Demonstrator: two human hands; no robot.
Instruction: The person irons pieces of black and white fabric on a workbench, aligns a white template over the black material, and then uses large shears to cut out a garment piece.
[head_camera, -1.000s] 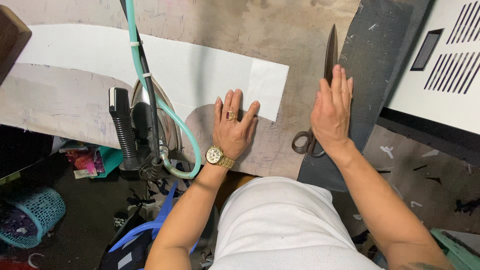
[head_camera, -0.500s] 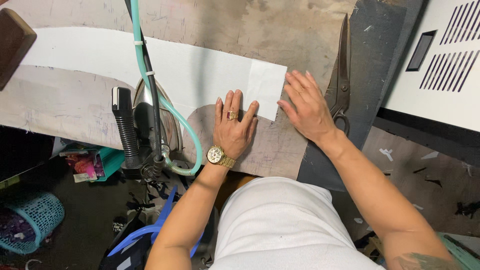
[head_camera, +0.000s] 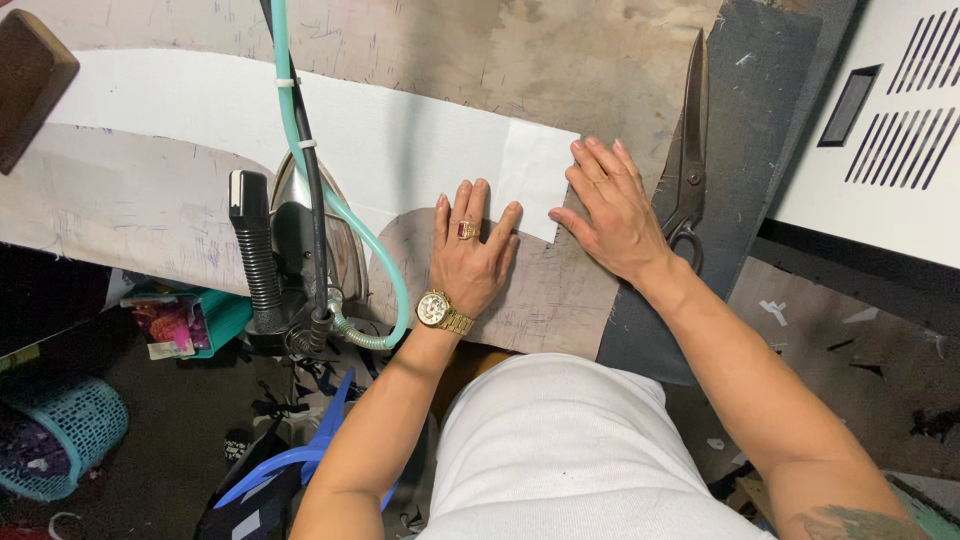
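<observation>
A long strip of white fabric (head_camera: 400, 140) lies across a worn, stained work board (head_camera: 560, 60). My left hand (head_camera: 472, 250), with a ring and a gold watch, rests flat on the strip's lower edge, fingers spread. My right hand (head_camera: 610, 210) lies flat at the strip's right end, its fingertips touching the fabric's corner. Just right of that hand, large black shears (head_camera: 688, 140) lie on a dark grey mat (head_camera: 760, 110). Neither hand holds anything.
A steam iron (head_camera: 290, 250) with a black handle stands left of my left hand, a teal hose (head_camera: 300, 130) running up from it. A brown wooden block (head_camera: 30, 85) sits top left. A white machine (head_camera: 890, 120) stands at right. A teal basket (head_camera: 60, 440) sits on the floor.
My right hand left the shears on the mat and moved left onto the end of the white strip. My left hand stayed flat in place.
</observation>
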